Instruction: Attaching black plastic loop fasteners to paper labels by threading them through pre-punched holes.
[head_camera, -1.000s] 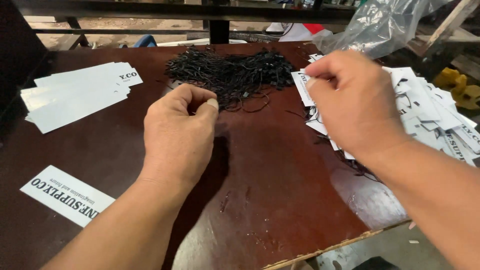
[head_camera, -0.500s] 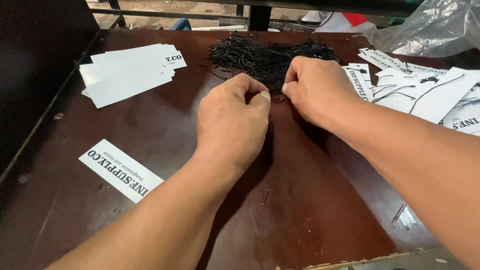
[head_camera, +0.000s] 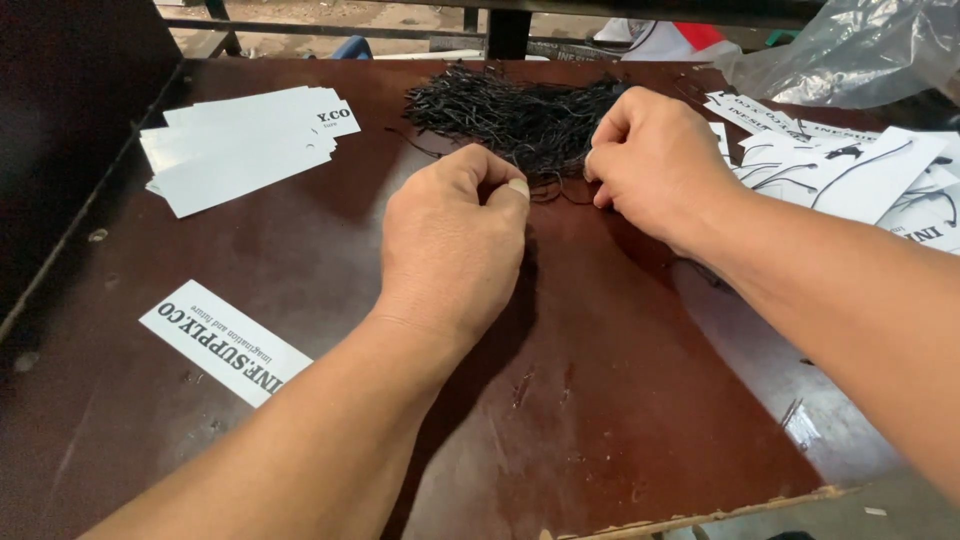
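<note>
Fingers (head_camera: 512, 187) of the left hand (head_camera: 455, 240) are curled in, thumb pressed to the forefinger in a pinch; I can't tell for sure whether a cord is caught in it, too thin and dark against the table. Right hand (head_camera: 655, 165) is likewise curled, fingertips tucked down at the near edge of the pile of black cords (head_camera: 515, 115), touching it; whether it has a strand gripped I can't make out either. Pile sits at the far middle of the brown table (head_camera: 620, 420), just ahead of both hands, spread left-to-right, with single strands lying every which way so no clean long axis per cord. Right hand is the nearer one, on the pile's right end; left hand sits just short of the near edge, a few loose strands trailing between the two hands. Stack of blank white tags (head_camera: 240, 145) lies far left, well apart from the left hand. One printed tag (head_camera: 225, 342) lies alone beside the left forearm. Heap of tags with cords already on (head_camera: 850, 175) sits right, behind the right wrist, partly covered by that arm and cut off by the frame edge. Clear plastic bag (head_camera: 860, 45) at top right. Fingertips of both hands are mostly hidden under the knuckles.
</note>
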